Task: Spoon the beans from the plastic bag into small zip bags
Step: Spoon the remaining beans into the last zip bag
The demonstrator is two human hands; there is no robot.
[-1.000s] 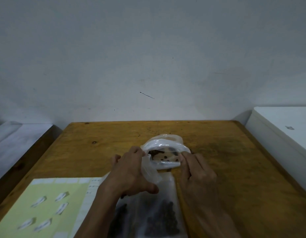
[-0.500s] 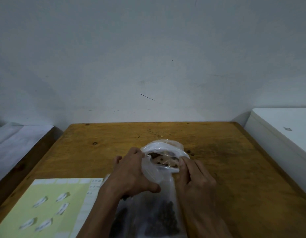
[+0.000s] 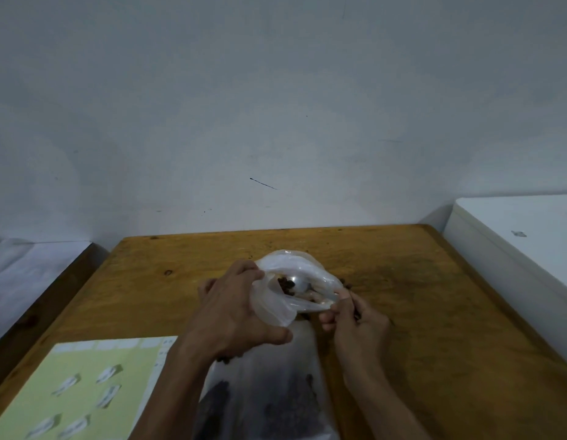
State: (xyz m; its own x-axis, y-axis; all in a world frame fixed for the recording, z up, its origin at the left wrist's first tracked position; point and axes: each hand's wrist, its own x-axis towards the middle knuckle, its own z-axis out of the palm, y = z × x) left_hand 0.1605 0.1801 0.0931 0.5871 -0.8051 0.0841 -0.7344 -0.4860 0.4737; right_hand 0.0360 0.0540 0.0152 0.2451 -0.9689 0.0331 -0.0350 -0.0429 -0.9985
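Head view: right hand point(image 3: 355, 315) pinching a spoon point(image 3: 303, 285) by its handle end, fingers curled round it, bowl sunk among the beans point(image 3: 285, 284) inside the bag point(image 3: 291, 281); held low and nearly flat, likely to slide under a load rather than stab at it. Left hand point(image 3: 231, 312) gripping the near-left lip of the bag mouth, fingers curled over the rim, thumb spread below, probably to keep the soft plastic gaping and standing so the spoon has room. Bag sitting mid table point(image 3: 419, 281), mouth turned toward the person. Nearer, flat on the wood between the forearms, a clear bag already holding dark beans point(image 3: 295, 404), close enough for a short carry. Left of that, a pale green sheet point(image 3: 85, 369) with small white pieces point(image 3: 109, 373) laid out, blurred.
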